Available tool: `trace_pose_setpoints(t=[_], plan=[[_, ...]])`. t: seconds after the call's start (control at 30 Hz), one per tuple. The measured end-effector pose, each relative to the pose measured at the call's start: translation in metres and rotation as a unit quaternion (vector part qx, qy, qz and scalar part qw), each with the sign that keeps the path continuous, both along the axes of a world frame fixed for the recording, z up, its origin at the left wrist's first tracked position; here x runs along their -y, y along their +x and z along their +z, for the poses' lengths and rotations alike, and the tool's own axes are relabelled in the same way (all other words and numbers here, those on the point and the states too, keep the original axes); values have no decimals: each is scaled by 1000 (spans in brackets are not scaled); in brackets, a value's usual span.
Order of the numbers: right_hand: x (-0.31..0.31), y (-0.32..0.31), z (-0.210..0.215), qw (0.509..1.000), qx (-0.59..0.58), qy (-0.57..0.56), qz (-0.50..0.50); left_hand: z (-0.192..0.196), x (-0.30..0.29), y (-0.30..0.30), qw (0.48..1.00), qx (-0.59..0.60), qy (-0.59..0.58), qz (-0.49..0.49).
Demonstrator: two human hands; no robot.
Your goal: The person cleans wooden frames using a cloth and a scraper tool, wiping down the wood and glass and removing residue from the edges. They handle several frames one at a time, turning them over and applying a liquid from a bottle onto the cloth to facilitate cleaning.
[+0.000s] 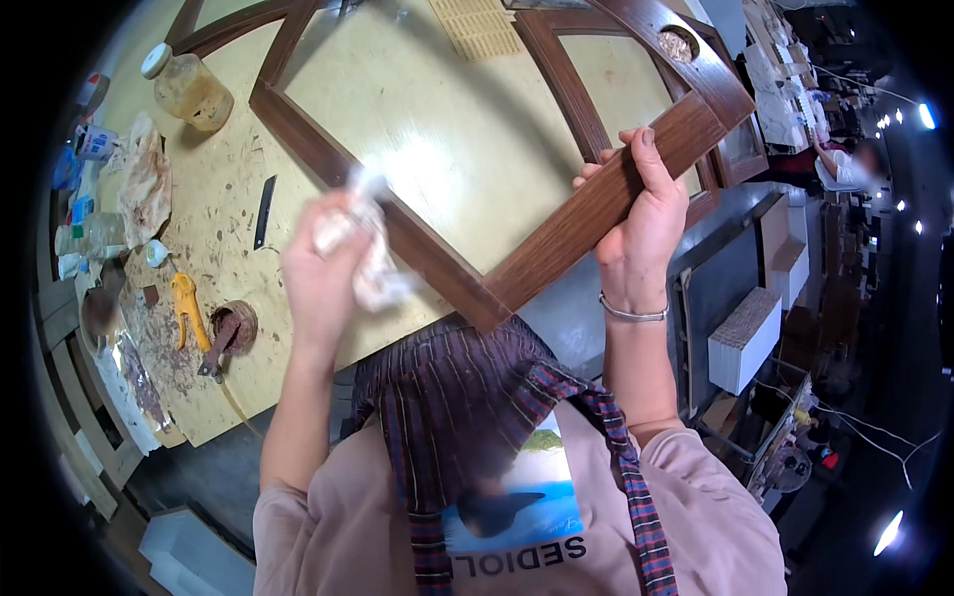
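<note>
A dark brown wooden frame (586, 214) is tilted over the table, one corner close to my apron. My right hand (646, 199) grips its right-hand rail, thumb on top and fingers wrapped beneath. In my left hand (323, 253) is a crumpled whitish cloth (370, 243), blurred by motion, against the frame's left rail. Whether the cloth presses on the wood at this instant I cannot make out. A round hole in the frame's far right part shows pale material through it.
On the pale table (214, 382) at left are a glass jar (194, 94), a black flat strip (264, 212), a yellow air blow gun (186, 308) and a stained tin (236, 328). More wooden frames (556, 79) lie beyond. Another person (845, 164) is far right.
</note>
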State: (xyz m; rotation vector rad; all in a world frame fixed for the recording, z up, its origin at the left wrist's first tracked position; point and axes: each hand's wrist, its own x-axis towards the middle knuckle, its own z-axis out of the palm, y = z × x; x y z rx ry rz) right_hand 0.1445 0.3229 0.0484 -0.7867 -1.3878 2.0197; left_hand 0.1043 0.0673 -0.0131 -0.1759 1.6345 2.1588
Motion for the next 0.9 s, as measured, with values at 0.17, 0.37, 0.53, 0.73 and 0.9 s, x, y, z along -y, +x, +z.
trace_pose_setpoints(t=[0.17,0.37,0.53,0.73,0.9], plan=[[5,-4,-3,1000,3,-8,9,-16,-31,28,885,-393,-183,-172],[-3,5,-7,999,-7,32,24,-11,46,-47,841,-403,-361,-21],[4,5,-11,999,-10,34,34,2,106,-92,535,-547,-644,19],[-9,9,-23,1000,-16,7,17,-63,98,42,736,-335,-576,-123],[-30,9,-45,998,-14,-52,41,-107,107,96,700,-415,-576,-79]])
